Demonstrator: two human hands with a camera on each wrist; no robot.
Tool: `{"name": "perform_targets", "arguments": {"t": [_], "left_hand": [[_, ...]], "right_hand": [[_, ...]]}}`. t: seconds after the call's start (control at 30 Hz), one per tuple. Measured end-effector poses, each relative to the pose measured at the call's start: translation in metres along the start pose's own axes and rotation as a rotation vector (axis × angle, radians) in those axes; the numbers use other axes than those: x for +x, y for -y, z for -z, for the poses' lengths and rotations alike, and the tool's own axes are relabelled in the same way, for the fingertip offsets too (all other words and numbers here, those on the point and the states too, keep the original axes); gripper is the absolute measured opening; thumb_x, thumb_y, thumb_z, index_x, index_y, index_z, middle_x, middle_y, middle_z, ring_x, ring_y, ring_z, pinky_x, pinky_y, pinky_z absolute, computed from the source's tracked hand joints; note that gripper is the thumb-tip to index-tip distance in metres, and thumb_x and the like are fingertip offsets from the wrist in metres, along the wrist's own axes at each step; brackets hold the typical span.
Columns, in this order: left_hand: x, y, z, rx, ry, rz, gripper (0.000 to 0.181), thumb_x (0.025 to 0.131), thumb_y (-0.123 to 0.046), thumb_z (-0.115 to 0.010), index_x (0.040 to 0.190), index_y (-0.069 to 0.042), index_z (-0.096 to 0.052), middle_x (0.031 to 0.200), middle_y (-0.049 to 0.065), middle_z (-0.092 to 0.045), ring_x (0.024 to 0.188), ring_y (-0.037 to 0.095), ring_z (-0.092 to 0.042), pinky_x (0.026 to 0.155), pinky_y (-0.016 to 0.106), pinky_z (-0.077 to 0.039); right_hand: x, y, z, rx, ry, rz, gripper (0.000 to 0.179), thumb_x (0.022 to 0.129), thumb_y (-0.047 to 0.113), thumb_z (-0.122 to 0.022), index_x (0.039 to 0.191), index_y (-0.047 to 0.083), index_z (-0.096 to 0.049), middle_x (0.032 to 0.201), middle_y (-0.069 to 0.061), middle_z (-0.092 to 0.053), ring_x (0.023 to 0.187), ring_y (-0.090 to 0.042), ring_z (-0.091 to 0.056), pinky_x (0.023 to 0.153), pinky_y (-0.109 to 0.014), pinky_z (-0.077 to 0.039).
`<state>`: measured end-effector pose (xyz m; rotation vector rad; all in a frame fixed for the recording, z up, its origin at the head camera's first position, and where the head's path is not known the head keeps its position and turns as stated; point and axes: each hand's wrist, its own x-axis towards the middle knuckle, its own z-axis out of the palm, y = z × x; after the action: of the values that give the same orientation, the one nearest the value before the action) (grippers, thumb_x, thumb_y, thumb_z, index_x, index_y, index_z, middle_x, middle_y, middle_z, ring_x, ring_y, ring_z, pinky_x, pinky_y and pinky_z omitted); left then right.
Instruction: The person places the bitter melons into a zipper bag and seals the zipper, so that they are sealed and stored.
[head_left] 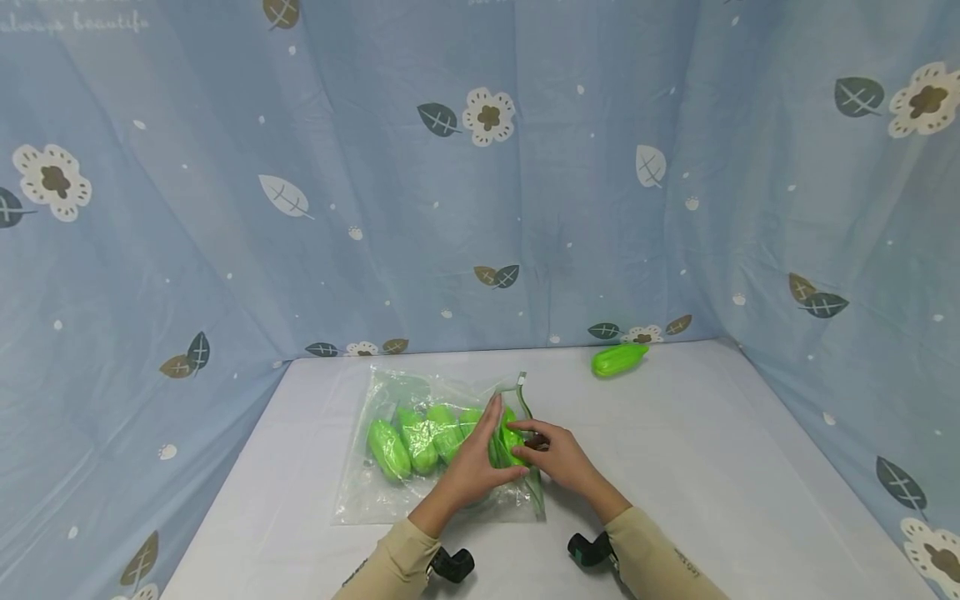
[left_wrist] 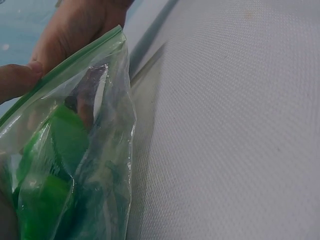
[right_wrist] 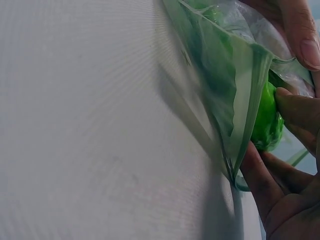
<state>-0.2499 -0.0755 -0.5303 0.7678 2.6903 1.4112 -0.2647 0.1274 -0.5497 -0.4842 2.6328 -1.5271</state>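
A clear zip bag [head_left: 352,504] with a green closure strip lies on the white tabletop, its mouth facing right. Several plump, ridged, bright green toy vegetables [head_left: 388,450] lie in it side by side. My left hand [head_left: 474,467] holds the bag by its mouth, fingers at the far side and thumb toward the near edge. From the right, my right hand [head_left: 566,458] pinches another green toy vegetable [right_wrist: 267,120] within the mouth. Its fingers [right_wrist: 260,175] rest against the end of that piece. The bag's green edge [left_wrist: 75,65] stands raised off the table in the left wrist view.
One more green vegetable [head_left: 618,360] lies at the back right of the white table [head_left: 660,467]. A blue curtain [head_left: 600,208] with flowers and leaves hangs behind the table and along both sides. Black wrist cameras [head_left: 452,565] hang under both sleeves.
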Motion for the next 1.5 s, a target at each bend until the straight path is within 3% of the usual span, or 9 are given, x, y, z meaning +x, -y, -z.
{"name": "perform_targets", "arguments": {"t": [0.4,0.8,1.07,1.5], "left_hand": [[0.0,0.001,0.0,0.016,0.013,0.002,0.115,0.084,-0.042,-0.084,0.166,-0.019,-0.006,0.169,0.008,-0.015,0.151,0.036,-0.025,0.115,0.06,-0.034],[0.001,0.002,-0.001,0.026,0.017,0.016,0.116,0.084,-0.039,-0.084,0.166,-0.018,-0.005,0.168,0.008,-0.016,0.151,0.035,-0.024,0.115,0.06,-0.033],[0.001,0.0,-0.001,0.005,0.02,0.021,0.116,0.084,-0.04,-0.085,0.166,-0.018,-0.005,0.168,0.008,-0.017,0.151,0.036,-0.023,0.115,0.062,-0.032],[0.001,0.0,-0.001,0.018,0.017,0.037,0.117,0.083,-0.043,-0.084,0.166,-0.019,-0.005,0.168,0.008,-0.016,0.151,0.036,-0.025,0.116,0.06,-0.032]], "right_hand": [[-0.003,0.002,0.0,0.004,0.01,-0.001,0.042,0.094,0.034,-0.074,0.134,0.022,-0.067,0.117,-0.007,-0.071,0.103,-0.023,-0.068,0.087,-0.046,-0.058],[-0.006,-0.001,0.001,0.016,-0.003,0.062,0.039,0.094,0.031,-0.074,0.131,0.023,-0.068,0.145,-0.008,-0.057,0.107,-0.024,-0.068,0.09,-0.045,-0.057],[-0.007,-0.005,0.004,0.023,-0.006,0.097,0.039,0.094,0.033,-0.073,0.131,0.023,-0.068,0.141,-0.005,-0.059,0.107,-0.022,-0.068,0.09,-0.04,-0.056],[-0.012,-0.012,0.018,-0.017,-0.036,0.084,0.038,0.097,0.028,-0.071,0.134,0.019,-0.066,0.132,-0.001,-0.065,0.107,-0.022,-0.069,0.087,-0.035,-0.058]]}}
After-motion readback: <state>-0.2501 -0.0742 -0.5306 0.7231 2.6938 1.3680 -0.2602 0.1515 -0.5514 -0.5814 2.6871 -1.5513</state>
